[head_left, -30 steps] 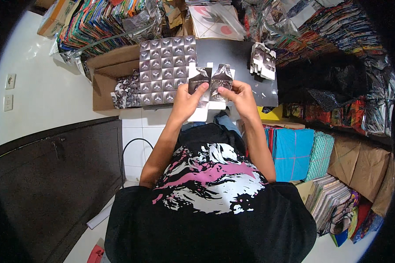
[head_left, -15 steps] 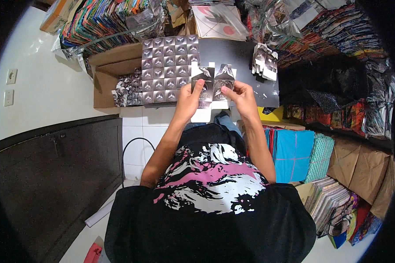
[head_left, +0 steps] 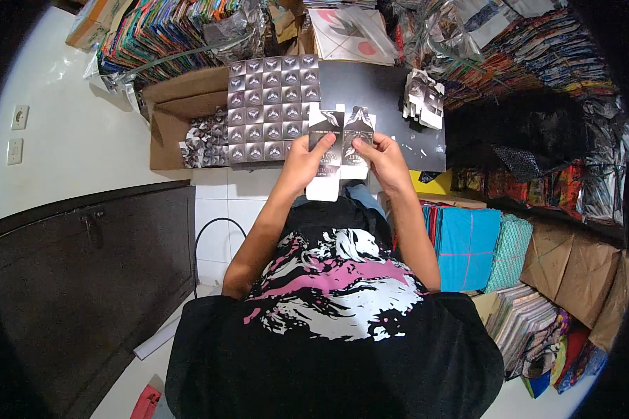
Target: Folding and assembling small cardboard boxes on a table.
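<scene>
Between both hands, above the table's near edge, is a flat carton blank (head_left: 333,155), dark grey with white flaps and two printed panels side by side. My left hand (head_left: 302,164) grips its left side, thumb on the printed face. On its right side, my right hand (head_left: 386,162) pinches the blank with the thumb on top. The fingers behind the card are hidden. Just left and beyond are several small folded boxes (head_left: 272,96) standing in tight rows, dark with a silvery print. A loose pile of flat carton blanks (head_left: 423,101) lies at the right end of the table.
An open cardboard box (head_left: 178,91) at the left holds jumbled small cartons (head_left: 204,143). The dark table (head_left: 370,80) has white scraps on its right. Bundled packets (head_left: 164,35) line the back; blue packs (head_left: 470,244) stand at the right, near my right forearm.
The carton blank has come slightly toward me and tilted, its lower white flap now lower in view. Both hands keep their grip.
</scene>
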`<action>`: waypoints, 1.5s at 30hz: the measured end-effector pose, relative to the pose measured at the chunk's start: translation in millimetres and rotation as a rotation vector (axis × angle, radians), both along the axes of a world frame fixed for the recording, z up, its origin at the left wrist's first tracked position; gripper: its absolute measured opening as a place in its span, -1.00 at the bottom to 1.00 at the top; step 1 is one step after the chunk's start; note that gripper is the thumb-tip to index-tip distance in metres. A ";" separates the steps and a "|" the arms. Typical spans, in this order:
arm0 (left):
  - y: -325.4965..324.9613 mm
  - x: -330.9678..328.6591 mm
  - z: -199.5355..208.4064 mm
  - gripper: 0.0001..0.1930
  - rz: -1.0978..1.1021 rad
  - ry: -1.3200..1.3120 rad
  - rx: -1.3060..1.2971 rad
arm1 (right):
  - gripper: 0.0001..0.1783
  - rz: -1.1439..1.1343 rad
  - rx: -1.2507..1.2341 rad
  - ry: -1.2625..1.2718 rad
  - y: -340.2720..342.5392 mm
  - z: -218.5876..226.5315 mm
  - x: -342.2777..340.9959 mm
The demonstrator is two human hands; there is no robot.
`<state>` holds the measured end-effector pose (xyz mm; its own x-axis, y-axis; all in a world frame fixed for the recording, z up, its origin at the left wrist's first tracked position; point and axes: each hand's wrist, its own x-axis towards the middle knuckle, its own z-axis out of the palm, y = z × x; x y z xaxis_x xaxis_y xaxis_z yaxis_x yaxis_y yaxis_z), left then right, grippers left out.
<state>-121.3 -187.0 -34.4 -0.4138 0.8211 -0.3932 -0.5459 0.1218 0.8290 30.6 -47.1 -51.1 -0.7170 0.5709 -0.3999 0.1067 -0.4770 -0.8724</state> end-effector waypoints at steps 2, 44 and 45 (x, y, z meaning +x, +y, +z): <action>3.2 1.8 -1.8 -0.58 0.066 0.584 -0.139 | -0.70 -0.034 0.275 -0.131 -9.1 17.9 -5.4; -1.1 12.5 5.8 -0.65 -0.229 -0.645 0.379 | -0.64 0.147 -0.596 0.500 -11.4 23.2 8.2; -0.8 12.2 2.3 -0.66 -0.205 -0.620 0.383 | -0.63 0.110 -0.655 0.537 -15.6 23.7 5.1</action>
<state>-109.1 -187.9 -32.2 -0.0339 0.9838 -0.1758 -0.9232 0.0366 0.3826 35.7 -62.7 -27.4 -0.9416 0.2594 -0.2146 -0.1674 -0.9139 -0.3698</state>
